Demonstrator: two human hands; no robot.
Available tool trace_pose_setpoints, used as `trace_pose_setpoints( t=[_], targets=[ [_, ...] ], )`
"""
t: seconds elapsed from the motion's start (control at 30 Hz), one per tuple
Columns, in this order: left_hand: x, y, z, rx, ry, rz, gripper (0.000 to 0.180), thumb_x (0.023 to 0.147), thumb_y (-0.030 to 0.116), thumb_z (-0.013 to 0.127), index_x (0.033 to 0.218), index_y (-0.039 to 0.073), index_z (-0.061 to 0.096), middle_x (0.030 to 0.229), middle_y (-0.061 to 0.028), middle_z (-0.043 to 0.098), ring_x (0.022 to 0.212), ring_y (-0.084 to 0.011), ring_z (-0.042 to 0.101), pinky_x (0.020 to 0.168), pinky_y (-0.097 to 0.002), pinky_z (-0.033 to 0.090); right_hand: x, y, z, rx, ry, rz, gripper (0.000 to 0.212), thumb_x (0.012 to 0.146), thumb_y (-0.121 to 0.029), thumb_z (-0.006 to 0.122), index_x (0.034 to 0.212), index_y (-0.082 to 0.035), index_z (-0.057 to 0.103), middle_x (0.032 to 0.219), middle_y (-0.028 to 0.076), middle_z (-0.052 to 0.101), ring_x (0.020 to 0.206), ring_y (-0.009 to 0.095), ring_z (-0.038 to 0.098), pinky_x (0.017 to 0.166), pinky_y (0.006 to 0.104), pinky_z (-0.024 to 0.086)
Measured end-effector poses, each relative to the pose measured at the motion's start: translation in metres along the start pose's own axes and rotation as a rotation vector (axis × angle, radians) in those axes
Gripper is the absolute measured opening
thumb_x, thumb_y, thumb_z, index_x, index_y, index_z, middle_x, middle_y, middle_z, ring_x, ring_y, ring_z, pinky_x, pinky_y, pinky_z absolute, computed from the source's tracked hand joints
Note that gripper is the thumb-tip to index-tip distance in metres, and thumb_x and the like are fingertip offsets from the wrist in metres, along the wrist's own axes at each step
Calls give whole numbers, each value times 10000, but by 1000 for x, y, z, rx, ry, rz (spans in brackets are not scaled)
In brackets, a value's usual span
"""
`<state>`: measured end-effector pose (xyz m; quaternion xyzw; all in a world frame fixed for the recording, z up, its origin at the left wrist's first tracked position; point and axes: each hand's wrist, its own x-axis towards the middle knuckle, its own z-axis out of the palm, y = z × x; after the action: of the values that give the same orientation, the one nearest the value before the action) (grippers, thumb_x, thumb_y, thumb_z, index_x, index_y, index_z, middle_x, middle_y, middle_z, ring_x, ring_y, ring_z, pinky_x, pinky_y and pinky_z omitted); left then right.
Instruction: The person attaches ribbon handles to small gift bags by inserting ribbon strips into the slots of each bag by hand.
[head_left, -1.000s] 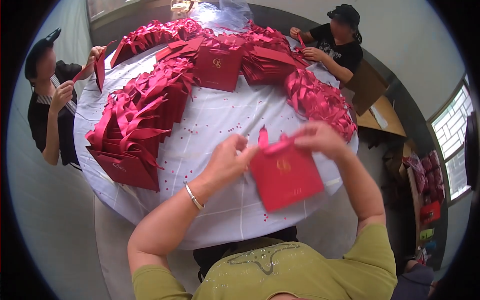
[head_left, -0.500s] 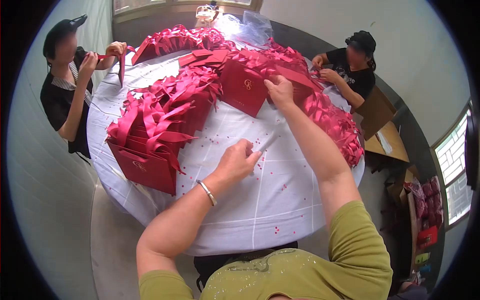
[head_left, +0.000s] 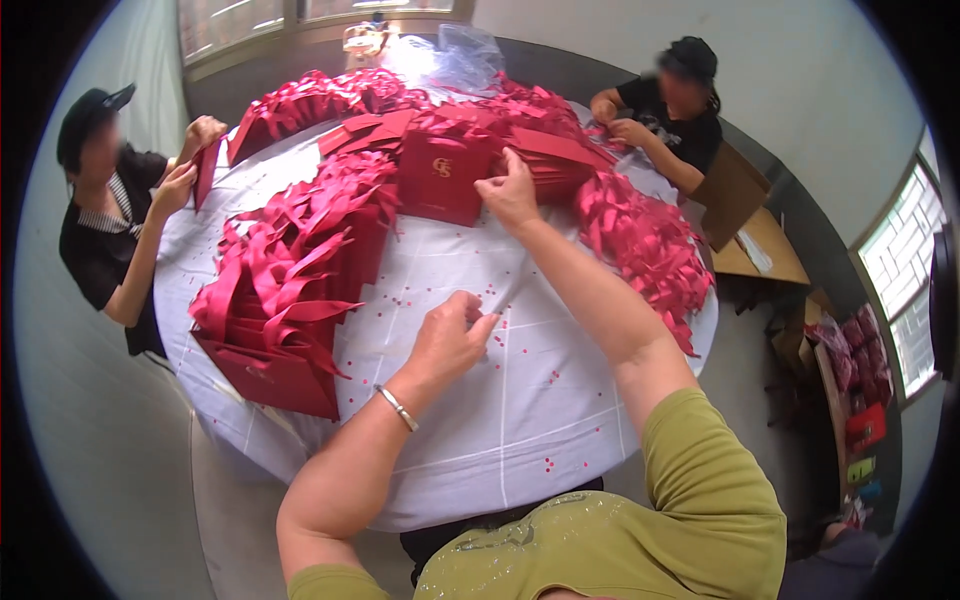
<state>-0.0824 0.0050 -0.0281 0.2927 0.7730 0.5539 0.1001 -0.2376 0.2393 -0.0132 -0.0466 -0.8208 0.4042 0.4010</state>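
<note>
A dark red paper gift bag [head_left: 440, 180] with a gold emblem stands near the far middle of the white-clothed table [head_left: 440, 450]. At its right edge is my right hand [head_left: 512, 195], thumb and forefinger apart; whether the thumb touches the bag I cannot tell. Several flat red bags [head_left: 555, 165] lie just beyond this hand. Nearer to me, my left hand [head_left: 450, 338] hovers over the cloth, half-curled with the thumb apart and nothing in it. To its left stands a packed row of red bags [head_left: 270, 380] topped with pink-red ribbons [head_left: 300, 240].
Tiny red dots lie scattered over the cloth. More ribboned bags [head_left: 645, 240] fill the table's right and far sides. A co-worker [head_left: 110, 210] at the left holds up a red bag [head_left: 207, 172]; another person [head_left: 675, 115] works at the far right, near a cardboard box [head_left: 728, 195].
The gift bag by my right hand has gone from tilted to more upright, and the hand's grip on its edge has loosened. The left co-worker's hands have lowered. The whole view has shifted.
</note>
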Motion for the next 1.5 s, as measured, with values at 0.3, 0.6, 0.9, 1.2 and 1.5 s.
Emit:
trace_pose_setpoints(
  t=[0.3, 0.6, 0.9, 1.2, 1.5],
  targets=[
    [-5, 3, -7, -24, 16, -32, 291, 893, 156, 690, 1063, -58, 592, 866, -169, 705, 624, -217, 702, 581, -337, 549, -31, 10, -72, -135, 26, -155, 282, 762, -60, 674, 1041, -31, 649, 1090, 142, 580, 784, 201, 658, 766, 329, 546],
    [-7, -6, -6, 67, -12, 57, 272, 909, 125, 666, 1084, -66, 585, 928, -148, 702, 646, -191, 712, 557, -309, 548, 44, 24, -105, -826, 107, -286, 410, 789, -81, 637, 1197, -91, 612, 1316, 121, 558, 1200, 319, 522, 1013, 440, 441],
    [-4, -12, -3, 109, -1, 93, 275, 909, 120, 659, 1097, -66, 584, 912, -134, 703, 650, -188, 710, 568, -312, 554, 48, 45, -107, -1127, -202, -303, 236, 838, -95, 529, 1014, -123, 683, 927, 102, 713, 912, 292, 691, 834, 427, 505],
    [-6, -10, -4, 179, 16, 136, 263, 901, 127, 672, 1084, -48, 605, 895, -133, 704, 645, -197, 700, 586, -317, 556, 51, 9, -106, -971, -213, -218, 437, 759, -382, 702, 1058, -64, 684, 1205, 167, 606, 1155, 331, 576, 968, 450, 464],
    [-4, -11, -4, 78, -1, 105, 240, 900, 107, 662, 1068, -53, 600, 914, -131, 691, 669, -190, 710, 577, -313, 559, 56, -10, -81, -999, -462, 3, 915, 701, -628, 693, 1434, -130, 465, 1509, 142, 418, 1385, 348, 387, 1117, 563, 328]
  ],
)
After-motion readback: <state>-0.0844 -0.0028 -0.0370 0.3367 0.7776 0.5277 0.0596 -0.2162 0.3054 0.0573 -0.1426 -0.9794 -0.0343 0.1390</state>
